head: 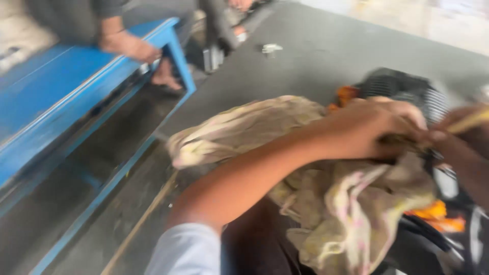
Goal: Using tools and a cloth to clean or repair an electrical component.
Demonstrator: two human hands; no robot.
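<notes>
On the lap, cloth: one crumpled cloth (326, 203), cream and yellow with pink marks, lies across the person's lap, right under the two hands.
Left hand: one left hand (377, 130) sits on top of the cloth with its fingers curled down tight, pinching a bit of the cloth near its top edge.
Right hand: one right hand (468, 140) shows at the right edge, very blurry. It meets the left hand at the same spot. A thin pale stick (471, 122) lies along it. I cannot tell if its fingers are closed.
Under the cloth: one black and white thing (407, 89) and some orange bits (438, 214) peek out. They are too blurry to name.
Floor: grey floor (316, 51), with one small white scrap (271, 48) lying far off.
Bench: one blue bench (61, 102) stands to the left.
Other person: one hand (130, 46) rests on the bench, and one foot (165, 76) is behind its leg.
</notes>
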